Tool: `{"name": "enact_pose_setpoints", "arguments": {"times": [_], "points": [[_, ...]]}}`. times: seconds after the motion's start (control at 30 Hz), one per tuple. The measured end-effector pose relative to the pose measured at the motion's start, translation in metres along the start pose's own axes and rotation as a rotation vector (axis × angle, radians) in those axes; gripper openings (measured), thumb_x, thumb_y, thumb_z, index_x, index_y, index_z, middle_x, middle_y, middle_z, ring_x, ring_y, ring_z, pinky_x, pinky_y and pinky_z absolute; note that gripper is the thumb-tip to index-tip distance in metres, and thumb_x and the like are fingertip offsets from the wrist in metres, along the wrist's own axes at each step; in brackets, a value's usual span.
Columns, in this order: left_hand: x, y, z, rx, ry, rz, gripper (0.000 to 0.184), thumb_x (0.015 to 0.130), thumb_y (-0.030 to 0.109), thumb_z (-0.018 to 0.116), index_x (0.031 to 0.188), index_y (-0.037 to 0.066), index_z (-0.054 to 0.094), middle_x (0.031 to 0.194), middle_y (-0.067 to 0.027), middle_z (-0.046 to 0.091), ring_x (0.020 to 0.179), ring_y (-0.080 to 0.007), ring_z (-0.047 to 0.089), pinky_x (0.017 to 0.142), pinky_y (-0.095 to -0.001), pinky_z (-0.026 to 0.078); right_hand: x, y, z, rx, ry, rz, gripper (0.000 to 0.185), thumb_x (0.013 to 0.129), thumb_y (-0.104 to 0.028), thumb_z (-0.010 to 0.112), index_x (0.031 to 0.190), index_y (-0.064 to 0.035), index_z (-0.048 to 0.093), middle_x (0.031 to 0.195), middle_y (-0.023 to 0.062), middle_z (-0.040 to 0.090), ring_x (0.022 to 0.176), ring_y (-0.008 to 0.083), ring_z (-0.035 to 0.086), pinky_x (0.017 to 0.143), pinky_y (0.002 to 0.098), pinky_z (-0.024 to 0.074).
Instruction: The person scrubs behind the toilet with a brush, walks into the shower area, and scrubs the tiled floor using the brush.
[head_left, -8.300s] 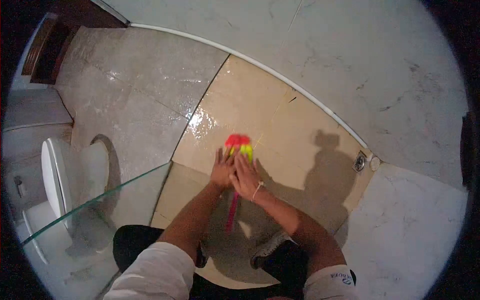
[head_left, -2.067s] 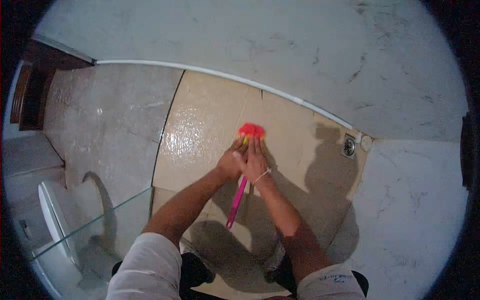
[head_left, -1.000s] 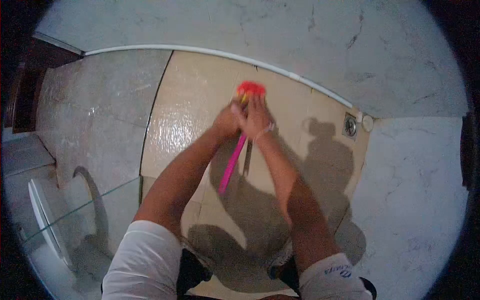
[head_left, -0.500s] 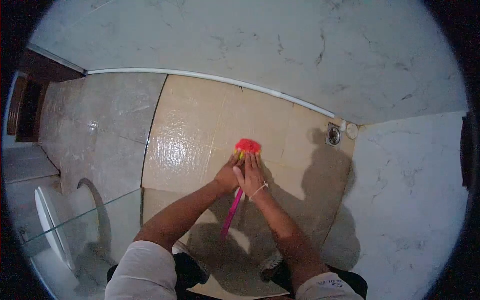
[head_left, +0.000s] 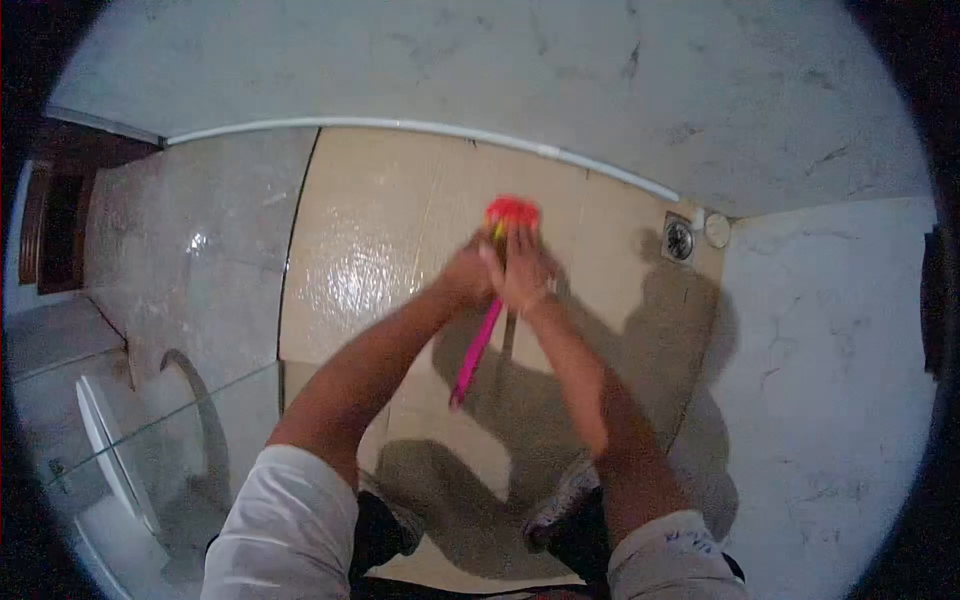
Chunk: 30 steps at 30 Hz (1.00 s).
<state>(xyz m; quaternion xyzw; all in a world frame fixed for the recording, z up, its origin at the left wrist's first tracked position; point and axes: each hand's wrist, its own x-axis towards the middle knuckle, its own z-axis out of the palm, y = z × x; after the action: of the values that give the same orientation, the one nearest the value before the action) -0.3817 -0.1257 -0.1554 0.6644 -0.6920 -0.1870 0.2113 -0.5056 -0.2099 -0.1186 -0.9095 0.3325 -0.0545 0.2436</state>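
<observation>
A scrub brush (head_left: 476, 352) with a pink handle and a red and yellow head is against the wet beige tiled floor (head_left: 365, 180). The handle points back toward my feet. My left hand (head_left: 472, 272) is closed around the brush just behind its head. Over the head lies my right hand (head_left: 522, 272), fingers stretched forward and pressing on it, thumb crossing toward the left hand. Both hands are somewhat blurred, and the palms are hidden.
A square floor drain (head_left: 679, 238) sits in the far right corner beside a round white cap (head_left: 717, 230). White pipe (head_left: 430, 127) runs along the marbled wall's foot. To the left stand a glass panel (head_left: 215, 405) and a toilet (head_left: 115, 450). My shoes (head_left: 565, 500) are below.
Both hands have pushed the brush forward, away from my feet and slightly right, toward the wall. The grip looks the same.
</observation>
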Motion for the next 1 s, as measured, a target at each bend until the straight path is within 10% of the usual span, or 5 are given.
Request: {"name": "enact_pose_setpoints", "arguments": {"times": [0.23,0.43,0.67,0.8,1.0], "points": [[-0.045,0.054,-0.006,0.250,-0.236,-0.094,0.069,0.098,0.035,0.046,0.157,0.002,0.033,0.164,-0.0237,0.027,0.155,-0.0468,0.012,0.127,-0.0548,0.015,-0.058,-0.013,-0.007,0.194,-0.103,-0.019,0.093,0.100,-0.063,0.044,0.148,0.0170,0.034,0.154,0.0405,0.030,0.149,0.0563,0.020,0.125,0.0566,0.0168],[0.075,-0.048,-0.007,0.101,0.006,0.072,0.053,0.095,0.030,0.055,0.141,0.003,0.052,0.143,-0.0232,0.056,0.133,-0.0398,0.052,0.120,-0.0486,0.032,0.072,0.029,-0.011,0.184,0.043,0.003,0.095,0.100,-0.068,0.038,0.149,0.0142,0.035,0.156,0.0365,0.032,0.150,0.0490,0.023,0.125,0.0499,0.0217],[0.071,0.012,-0.036,-0.068,-0.163,-0.057,0.050,0.098,0.033,0.050,0.137,0.001,0.055,0.140,-0.0234,0.058,0.132,-0.0392,0.052,0.118,-0.0489,0.033,0.043,0.034,-0.023,0.132,-0.015,0.029,0.086,0.103,-0.061,0.036,0.150,0.0107,0.036,0.155,0.0363,0.034,0.148,0.0494,0.027,0.124,0.0513,0.0226],[-0.019,0.066,0.031,0.221,-0.351,-0.068,0.071,0.101,0.035,0.042,0.160,-0.001,0.024,0.167,-0.0206,0.023,0.155,-0.0415,0.015,0.128,-0.0509,0.010,-0.077,0.016,-0.022,0.090,-0.045,0.005,0.080,0.105,-0.051,0.042,0.153,0.0118,0.030,0.156,0.0362,0.032,0.147,0.0526,0.028,0.124,0.0536,0.0225],[-0.007,0.077,0.025,0.194,-0.215,-0.004,0.071,0.100,0.036,0.045,0.160,0.002,0.026,0.166,-0.0224,0.023,0.154,-0.0457,0.016,0.127,-0.0541,0.013,-0.069,0.029,-0.035,0.143,-0.123,0.012,0.088,0.102,-0.059,0.042,0.153,0.0121,0.029,0.155,0.0403,0.030,0.149,0.0537,0.021,0.125,0.0536,0.0190]]}}
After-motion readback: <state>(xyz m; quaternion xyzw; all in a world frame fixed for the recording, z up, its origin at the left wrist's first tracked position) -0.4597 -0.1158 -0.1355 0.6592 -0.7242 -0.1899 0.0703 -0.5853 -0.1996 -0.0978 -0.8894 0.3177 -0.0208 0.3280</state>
